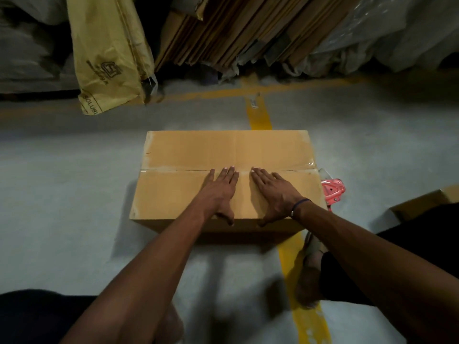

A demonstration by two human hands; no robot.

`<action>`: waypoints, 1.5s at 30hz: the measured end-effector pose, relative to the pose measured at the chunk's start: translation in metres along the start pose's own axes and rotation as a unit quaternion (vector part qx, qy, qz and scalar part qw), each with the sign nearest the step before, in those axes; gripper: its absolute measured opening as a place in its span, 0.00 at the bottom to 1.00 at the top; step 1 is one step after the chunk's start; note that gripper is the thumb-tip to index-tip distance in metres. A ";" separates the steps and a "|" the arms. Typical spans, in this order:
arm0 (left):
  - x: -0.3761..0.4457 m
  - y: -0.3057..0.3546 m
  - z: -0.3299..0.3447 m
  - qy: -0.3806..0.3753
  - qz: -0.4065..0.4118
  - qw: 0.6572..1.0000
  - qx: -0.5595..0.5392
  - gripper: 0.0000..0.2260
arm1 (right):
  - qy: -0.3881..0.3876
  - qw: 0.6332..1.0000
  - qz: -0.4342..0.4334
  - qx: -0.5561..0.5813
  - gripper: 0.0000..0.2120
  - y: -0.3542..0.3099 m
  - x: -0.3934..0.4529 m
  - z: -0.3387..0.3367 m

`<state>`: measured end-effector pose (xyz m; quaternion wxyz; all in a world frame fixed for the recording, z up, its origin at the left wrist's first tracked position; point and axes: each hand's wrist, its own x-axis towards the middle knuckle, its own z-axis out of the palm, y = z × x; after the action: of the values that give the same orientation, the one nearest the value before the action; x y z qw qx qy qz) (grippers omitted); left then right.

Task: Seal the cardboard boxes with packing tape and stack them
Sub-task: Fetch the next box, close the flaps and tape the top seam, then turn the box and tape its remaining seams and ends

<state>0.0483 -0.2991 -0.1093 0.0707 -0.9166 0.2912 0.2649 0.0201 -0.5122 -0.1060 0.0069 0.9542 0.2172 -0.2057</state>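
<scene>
A closed brown cardboard box (188,150) lies on the grey floor in front of me, with clear tape running along its centre seam from left to right. My left hand (219,192) lies flat on the near flap, fingers straight, fingertips at the seam. Beside it my right hand (270,192) rests flat on the same flap, its fingertips also reaching the taped seam. A red tape dispenser (332,189) sits on the floor against the box's right side, partly hidden by the box.
Flattened cardboard sheets (238,31) lean at the back, with a yellow sack (109,53) to their left and plastic-wrapped bundles (397,33) to the right. Another cardboard box (422,202) pokes in at the right edge. Yellow floor lines (258,117) run under the box. My sandalled foot (310,269) is near right.
</scene>
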 end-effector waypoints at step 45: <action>-0.048 0.035 0.056 0.275 -0.334 0.747 -0.505 0.32 | 0.054 0.948 0.208 0.235 0.35 0.096 0.025 0.004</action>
<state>-0.0296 -0.2877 -0.1312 -0.4019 -0.8902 -0.2028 0.0697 0.0790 -0.5888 -0.1271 -0.1870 0.9624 -0.0407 -0.1930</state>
